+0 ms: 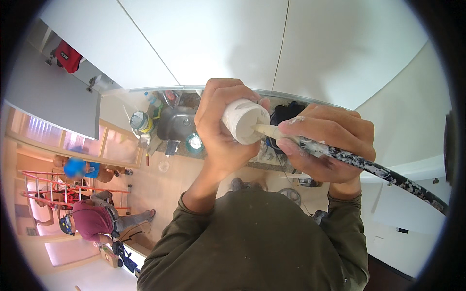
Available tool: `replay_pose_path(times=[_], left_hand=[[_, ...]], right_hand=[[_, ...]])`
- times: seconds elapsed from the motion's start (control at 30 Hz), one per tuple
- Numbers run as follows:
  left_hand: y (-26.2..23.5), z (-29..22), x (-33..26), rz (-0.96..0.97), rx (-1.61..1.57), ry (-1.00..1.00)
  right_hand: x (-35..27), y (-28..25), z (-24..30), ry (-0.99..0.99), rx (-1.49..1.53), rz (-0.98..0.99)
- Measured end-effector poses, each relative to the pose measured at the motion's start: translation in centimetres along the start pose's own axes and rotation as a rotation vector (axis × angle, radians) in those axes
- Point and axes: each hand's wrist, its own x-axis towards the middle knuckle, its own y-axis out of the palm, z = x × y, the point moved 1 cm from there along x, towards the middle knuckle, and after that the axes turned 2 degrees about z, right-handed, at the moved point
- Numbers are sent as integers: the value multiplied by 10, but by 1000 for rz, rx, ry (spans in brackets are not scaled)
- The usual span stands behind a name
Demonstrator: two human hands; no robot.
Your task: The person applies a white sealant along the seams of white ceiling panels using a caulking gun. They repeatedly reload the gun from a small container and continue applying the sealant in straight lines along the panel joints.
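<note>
My left hand (pixel 219 121) is wrapped around a short white cylinder (pixel 245 127), its flat round end turned toward my right. Thin black or grey marks run along its side. In my right hand (pixel 335 138) is a long black rod or hose (pixel 378 169), spattered with white paint, that runs off to the lower right. Its cream-coloured tapered tip (pixel 268 131) meets the cylinder's round end. Whether the tip is pressed in or only touching, I cannot tell. White smears show on my right fingers.
White cabinet doors (pixel 242 43) rise in front of me. Below lies a counter with a steel sink (pixel 177 123), a paint tub (pixel 141 121) and a teal-rimmed container (pixel 194 143). Two people stand at the left beside a red ladder (pixel 53 186); one wears a maroon shirt (pixel 93 219).
</note>
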Motion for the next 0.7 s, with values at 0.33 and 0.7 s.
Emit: replay_pose_path(times=[0.33, 0.7], left_hand=[[6, 2, 1, 9, 23, 3], [-2, 8, 6, 10, 33, 19]], right_hand=[[-4, 2, -14, -25, -33, -14], [4, 8, -16, 9, -17, 34]])
